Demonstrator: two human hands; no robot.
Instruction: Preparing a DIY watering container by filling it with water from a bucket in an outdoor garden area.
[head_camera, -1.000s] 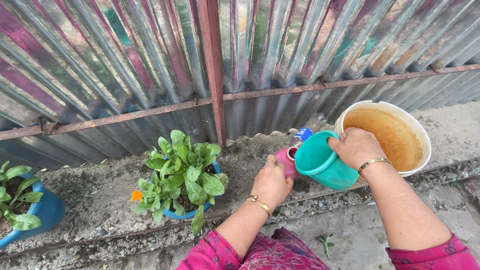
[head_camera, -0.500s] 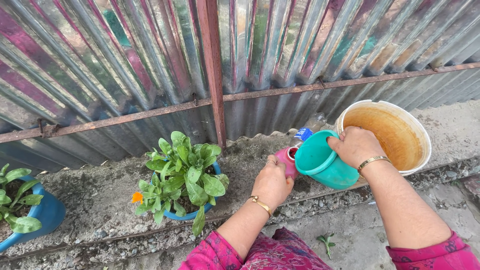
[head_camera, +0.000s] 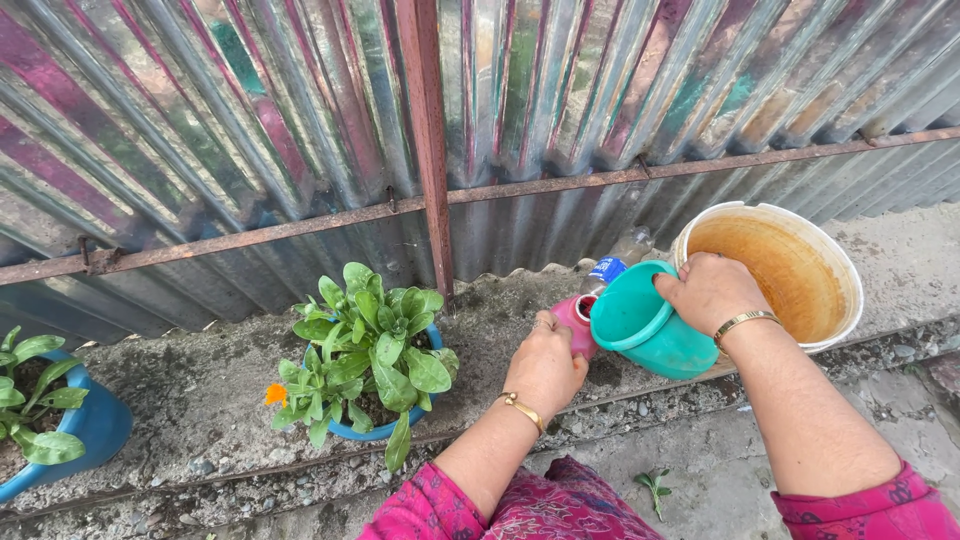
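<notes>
From my remote view, my left hand (head_camera: 545, 365) grips a small pink container (head_camera: 577, 318) on the ledge; just right, my right hand (head_camera: 712, 290) clasps a teal jug (head_camera: 645, 330), tilted, mouth facing left toward it, bucket (head_camera: 830, 260) behind

A corrugated metal fence (head_camera: 300, 130) runs along the back, with a ledge (head_camera: 200, 400) at its foot carrying, from left to right, a potted plant (head_camera: 45, 420) at the left edge, a second potted plant (head_camera: 365, 350) just left of the fence post (head_camera: 425, 150), a small bottle (head_camera: 578, 318), and a bucket (head_camera: 800, 270) far right. The left hand (head_camera: 545, 365) rests on the small bottle from the near side; the right hand (head_camera: 712, 290) holds a mug (head_camera: 645, 325) tilted toward the bottle, between bottle and bucket, touching the bucket's near-left rim. A bottle with a cap (head_camera: 605, 270) lies behind the mug against the fence, and a small seedling (head_camera: 655, 487) sits on the ground in front of the ledge, between the two forearms.
</notes>
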